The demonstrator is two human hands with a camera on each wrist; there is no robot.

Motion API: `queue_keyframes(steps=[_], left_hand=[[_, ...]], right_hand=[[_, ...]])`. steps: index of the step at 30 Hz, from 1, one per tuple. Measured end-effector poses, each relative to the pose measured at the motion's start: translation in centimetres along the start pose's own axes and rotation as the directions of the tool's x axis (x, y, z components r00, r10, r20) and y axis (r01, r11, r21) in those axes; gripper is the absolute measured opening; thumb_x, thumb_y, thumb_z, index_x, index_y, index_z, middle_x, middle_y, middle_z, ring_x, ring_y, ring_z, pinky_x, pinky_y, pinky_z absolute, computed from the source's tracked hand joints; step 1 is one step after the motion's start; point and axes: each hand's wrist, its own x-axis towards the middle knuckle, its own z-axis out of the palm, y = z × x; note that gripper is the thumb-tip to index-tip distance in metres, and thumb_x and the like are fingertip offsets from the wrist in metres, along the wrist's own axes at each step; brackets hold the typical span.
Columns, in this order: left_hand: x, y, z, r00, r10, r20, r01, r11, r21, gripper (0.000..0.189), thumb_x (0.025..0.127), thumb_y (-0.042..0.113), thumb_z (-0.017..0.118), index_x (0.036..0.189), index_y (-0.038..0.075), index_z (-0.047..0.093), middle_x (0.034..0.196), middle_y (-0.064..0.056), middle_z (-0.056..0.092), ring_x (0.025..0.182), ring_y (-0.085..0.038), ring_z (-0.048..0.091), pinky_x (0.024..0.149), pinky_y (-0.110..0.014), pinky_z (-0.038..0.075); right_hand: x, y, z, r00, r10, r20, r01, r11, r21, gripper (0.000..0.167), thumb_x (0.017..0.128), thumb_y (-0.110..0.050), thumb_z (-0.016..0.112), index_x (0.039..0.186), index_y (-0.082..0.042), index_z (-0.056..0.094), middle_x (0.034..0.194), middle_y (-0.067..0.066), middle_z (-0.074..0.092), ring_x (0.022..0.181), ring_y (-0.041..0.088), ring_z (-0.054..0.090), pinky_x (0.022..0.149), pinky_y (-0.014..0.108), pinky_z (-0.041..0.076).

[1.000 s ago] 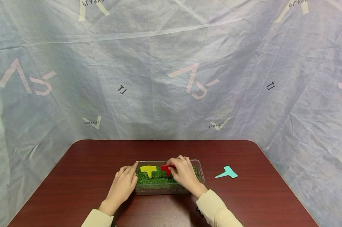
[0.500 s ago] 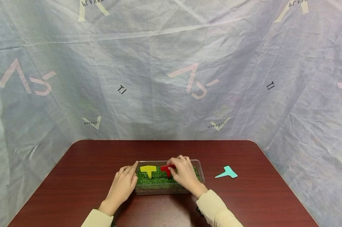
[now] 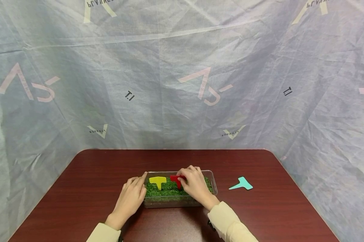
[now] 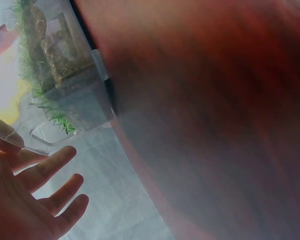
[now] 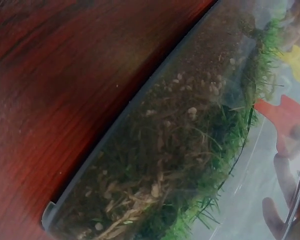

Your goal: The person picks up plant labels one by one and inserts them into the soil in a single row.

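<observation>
In the head view a clear plastic box holding green grass over soil stands on the table. My left hand touches its left end, and the left wrist view has the fingers mostly straight beside the rim. My right hand reaches over the box and pinches a red T-shaped plant label at its right side. The label stands in the grass, its right part hidden by the fingers. A yellow plant label stands upright in the grass to the left.
A turquoise plant label lies flat on the dark red-brown table, right of the box. Grey printed cloth hangs behind and at both sides. Through the box wall, the right wrist view gives soil with pale bits.
My right hand has shifted very slightly to the left with the red plant label. The left hand, the box and the other labels have not visibly moved.
</observation>
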Motion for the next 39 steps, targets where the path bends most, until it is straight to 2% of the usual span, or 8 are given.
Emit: queue_keyframes(steps=[12, 39], left_hand=[[0.02, -0.15, 0.18, 1.0, 0.005, -0.017, -0.005, 1.0, 0.003, 0.048, 0.092, 0.018, 0.046, 0.139, 0.012, 0.041, 0.12, -0.006, 0.061, 0.114, -0.03, 0.05, 0.088, -0.047, 0.041], [-0.01, -0.2, 0.28, 1.0, 0.002, -0.006, -0.002, 1.0, 0.005, 0.048, 0.092, 0.018, 0.046, 0.139, 0.012, 0.04, 0.119, -0.007, 0.061, 0.114, -0.03, 0.049, 0.088, -0.048, 0.041]], right_hand=[[0.11, 0.18, -0.09, 1.0, -0.009, 0.007, 0.009, 1.0, 0.01, 0.01, 0.08, -0.015, 0.069, 0.087, -0.021, 0.067, 0.08, -0.009, 0.068, 0.078, 0.01, 0.052, 0.073, 0.03, 0.038], [-0.06, -0.01, -0.64, 1.0, -0.002, 0.014, 0.002, 1.0, 0.019, 0.009, 0.082, -0.02, 0.068, 0.09, -0.02, 0.066, 0.086, -0.009, 0.067, 0.082, 0.01, 0.053, 0.077, 0.032, 0.039]])
